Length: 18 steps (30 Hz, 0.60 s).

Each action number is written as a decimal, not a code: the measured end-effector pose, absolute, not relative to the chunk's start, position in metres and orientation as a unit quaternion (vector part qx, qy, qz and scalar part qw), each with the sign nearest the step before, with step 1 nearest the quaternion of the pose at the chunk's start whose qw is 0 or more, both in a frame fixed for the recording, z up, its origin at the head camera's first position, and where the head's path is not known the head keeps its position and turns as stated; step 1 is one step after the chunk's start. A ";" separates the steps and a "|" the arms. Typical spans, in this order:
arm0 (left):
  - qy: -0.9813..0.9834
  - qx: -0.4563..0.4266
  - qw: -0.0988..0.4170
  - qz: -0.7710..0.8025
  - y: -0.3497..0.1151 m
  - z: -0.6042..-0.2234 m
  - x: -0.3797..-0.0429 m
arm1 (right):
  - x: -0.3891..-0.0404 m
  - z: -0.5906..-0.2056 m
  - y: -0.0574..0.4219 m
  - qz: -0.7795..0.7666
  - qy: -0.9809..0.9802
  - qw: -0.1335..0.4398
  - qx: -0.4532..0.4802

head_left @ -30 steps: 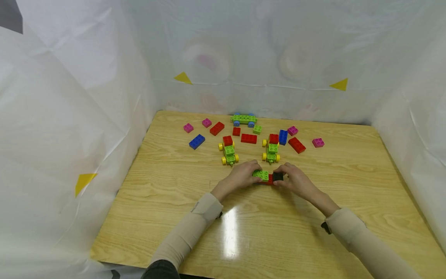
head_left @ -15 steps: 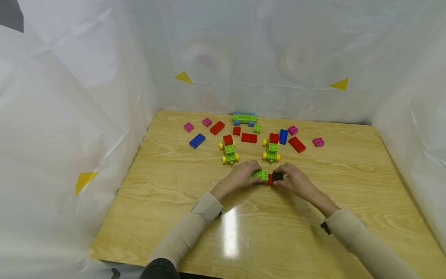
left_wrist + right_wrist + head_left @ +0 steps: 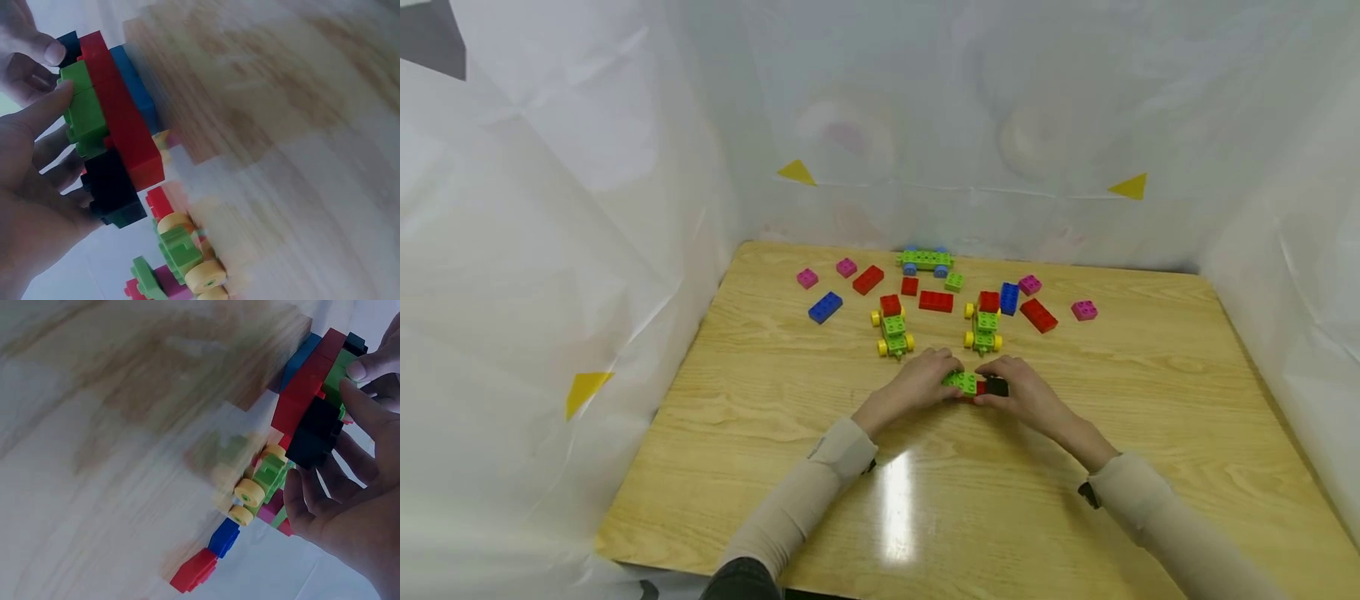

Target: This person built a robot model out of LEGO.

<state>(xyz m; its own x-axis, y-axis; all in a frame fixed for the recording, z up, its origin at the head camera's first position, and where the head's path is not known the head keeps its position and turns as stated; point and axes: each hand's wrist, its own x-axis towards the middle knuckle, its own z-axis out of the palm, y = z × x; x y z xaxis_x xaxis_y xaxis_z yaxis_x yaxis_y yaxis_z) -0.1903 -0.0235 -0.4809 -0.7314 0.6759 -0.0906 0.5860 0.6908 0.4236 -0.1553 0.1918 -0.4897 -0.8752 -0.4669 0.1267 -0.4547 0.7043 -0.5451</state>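
Between my hands lies a long stack of toy building bricks, with red bricks point(image 3: 128, 122) over a blue layer point(image 3: 134, 81). Green bricks point(image 3: 961, 382) sit in the middle of its top, and a black brick point(image 3: 315, 431) tops the right end. Another black brick point(image 3: 114, 187) tops the left end. My left hand point(image 3: 921, 379) grips the stack at the green bricks, thumb on the near side. My right hand point(image 3: 1028, 396) reaches around the right black brick, its thumb by the green and red bricks; some fingers are hidden behind the stack.
Two wheeled brick cars, a left one point(image 3: 893, 327) and a right one point(image 3: 985, 325), stand just beyond my hands. A green base with blue wheels point(image 3: 925, 260) is at the back edge. Loose bricks lie around, including a blue brick point(image 3: 825, 307) and a pink brick point(image 3: 1084, 310).
My right hand has slid left along the stack, its fingertips moving from the black brick to beside the green bricks. My left hand stays nearly where it was.
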 end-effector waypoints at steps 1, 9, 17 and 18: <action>0.911 0.344 0.122 0.191 -0.024 -0.480 -0.190 | -0.155 -0.491 0.190 -0.295 0.921 0.006 -0.253; 0.906 0.293 0.106 0.287 -0.067 -0.457 -0.188 | -0.154 -0.498 0.188 -0.309 0.920 -0.001 -0.241; 0.924 0.185 0.035 0.333 -0.131 -0.466 -0.194 | -0.155 -0.503 0.189 -0.317 0.918 0.001 -0.237; 0.927 0.167 0.014 0.335 -0.140 -0.468 -0.197 | -0.155 -0.504 0.189 -0.317 0.918 0.002 -0.238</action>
<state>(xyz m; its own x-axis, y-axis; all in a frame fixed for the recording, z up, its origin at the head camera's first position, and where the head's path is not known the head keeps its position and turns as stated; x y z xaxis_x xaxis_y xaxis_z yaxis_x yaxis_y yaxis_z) -0.1972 -0.1402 -0.4682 -0.9441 0.3182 0.0866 0.3000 0.7199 0.6259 -0.1550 0.1892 -0.5038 -0.8868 -0.4384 0.1462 -0.4353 0.6861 -0.5829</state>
